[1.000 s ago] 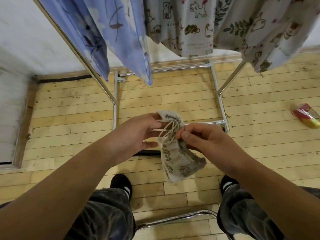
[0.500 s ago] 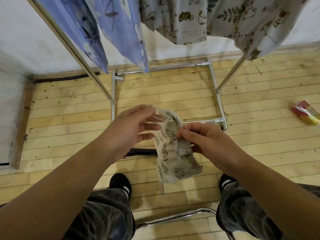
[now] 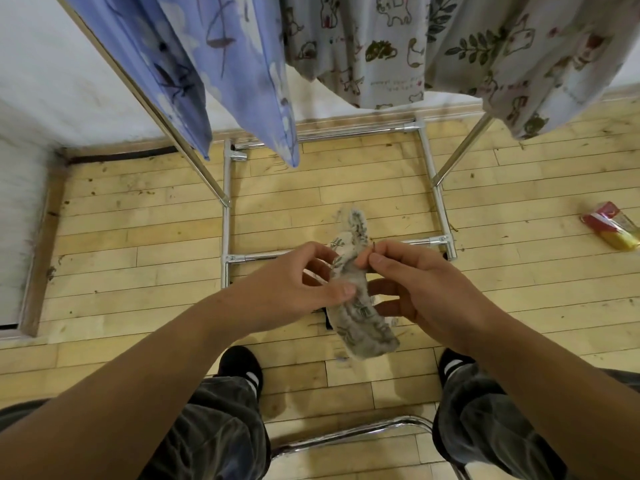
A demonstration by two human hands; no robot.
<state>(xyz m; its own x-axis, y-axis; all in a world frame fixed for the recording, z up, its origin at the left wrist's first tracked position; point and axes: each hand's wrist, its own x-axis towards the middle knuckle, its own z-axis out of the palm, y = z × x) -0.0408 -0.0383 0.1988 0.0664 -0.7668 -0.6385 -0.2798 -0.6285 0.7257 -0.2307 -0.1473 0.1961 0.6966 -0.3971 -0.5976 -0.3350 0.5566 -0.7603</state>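
Cloth [image 3: 363, 327] hangs mid-frame between your hands, long axis near vertical, tail dropping toward lower right. Left hand [image 3: 287, 289] grips its middle; right hand [image 3: 426, 289] pinches its upper edge.

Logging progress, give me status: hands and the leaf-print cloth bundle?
Left hand grips leaf-print cloth bundle mid-length. Right hand pinches its upper part. Drying rack ahead, not touching.

Wooden floor [image 3: 138, 258] bears rack [image 3: 225, 223] (chrome), perhaps a wrapper [image 3: 611, 227].
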